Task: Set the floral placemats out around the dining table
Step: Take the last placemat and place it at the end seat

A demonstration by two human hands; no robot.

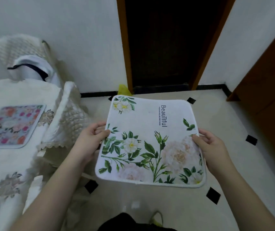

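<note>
Both hands, left [90, 140] and right [212, 147], grip the white placemat [150, 142], fingers hidden beneath.

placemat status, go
Both hands, left and right, grip white floral placemat by its side edges. Held above floor, beside table. Nothing blocking.

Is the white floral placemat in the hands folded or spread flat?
Spread flat: the white floral placemat shows its whole printed face, held by opposite edges by the left hand and right hand.
</note>
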